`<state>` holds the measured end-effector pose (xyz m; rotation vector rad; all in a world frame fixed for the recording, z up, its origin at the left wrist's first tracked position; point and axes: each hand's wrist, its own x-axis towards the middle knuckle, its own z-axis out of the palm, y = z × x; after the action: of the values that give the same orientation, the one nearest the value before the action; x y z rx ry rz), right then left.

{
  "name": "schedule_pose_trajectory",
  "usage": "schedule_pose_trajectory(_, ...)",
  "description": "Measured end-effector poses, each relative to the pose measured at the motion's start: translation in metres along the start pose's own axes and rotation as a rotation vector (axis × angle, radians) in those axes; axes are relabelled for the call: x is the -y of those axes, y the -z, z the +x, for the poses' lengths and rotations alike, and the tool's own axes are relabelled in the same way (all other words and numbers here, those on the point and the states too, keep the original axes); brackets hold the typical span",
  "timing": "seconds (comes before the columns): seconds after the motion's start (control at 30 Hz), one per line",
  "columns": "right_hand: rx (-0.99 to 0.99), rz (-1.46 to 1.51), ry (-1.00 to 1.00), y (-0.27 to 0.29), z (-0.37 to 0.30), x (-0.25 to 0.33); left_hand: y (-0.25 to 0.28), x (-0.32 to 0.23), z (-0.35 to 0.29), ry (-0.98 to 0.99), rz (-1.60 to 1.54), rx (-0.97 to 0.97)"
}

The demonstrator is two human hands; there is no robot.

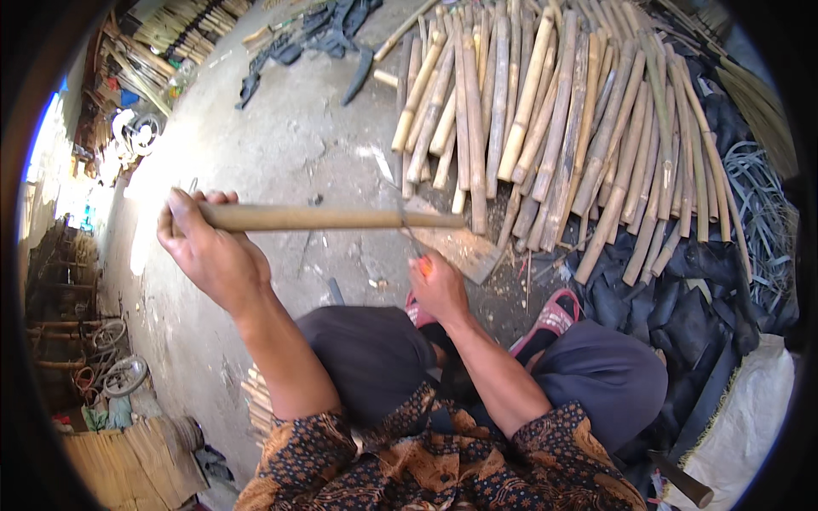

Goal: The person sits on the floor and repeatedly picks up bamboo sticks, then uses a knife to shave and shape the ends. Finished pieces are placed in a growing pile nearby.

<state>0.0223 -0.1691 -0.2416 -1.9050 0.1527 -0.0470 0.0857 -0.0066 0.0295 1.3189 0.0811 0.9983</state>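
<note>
Held out level in front of my knees is a bamboo pole (315, 218). My left hand (204, 243) is closed round its left end, thumb on top. In my right hand (440, 289) is a tool with an orange handle (425, 266), gripped in a fist. Its thin, dark metal part, seemingly a curved blade, reaches up to the pole near the right end; whether it touches the bamboo I cannot tell. Beneath the pole's right end lies a flat wooden board (477, 266) strewn with shavings.
A large heap of bamboo poles (562, 111) lies ahead and to the right. Black sheet scraps (690, 315) and grey-blue strips (758, 230) spread at the right, near a white sack (741, 426). More dark scraps (319, 38) lie on the concrete floor (230, 136). Wheels (125, 375) stand at the left.
</note>
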Motion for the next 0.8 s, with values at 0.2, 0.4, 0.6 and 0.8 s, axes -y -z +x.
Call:
schedule_pose_trajectory(0.2, -0.045, -0.122, -0.256, 0.002, 0.001, -0.004, 0.012, 0.000, 0.005, 0.086, -0.262, 0.143)
schedule_pose_trajectory(0.4, 0.052, -0.003, -0.048, 0.005, -0.001, 0.006, 0.023, -0.005, 0.011, 0.212, -0.432, 0.327)
schedule_pose_trajectory(0.6, -0.060, -0.132, -0.327, 0.009, 0.005, 0.014, 0.024, 0.001, 0.017, 0.162, -0.500, 0.301)
schedule_pose_trajectory(0.8, 0.034, -0.035, -0.093, 0.013, 0.000, 0.024, 0.031, 0.008, 0.016, 0.101, -0.606, 0.499)
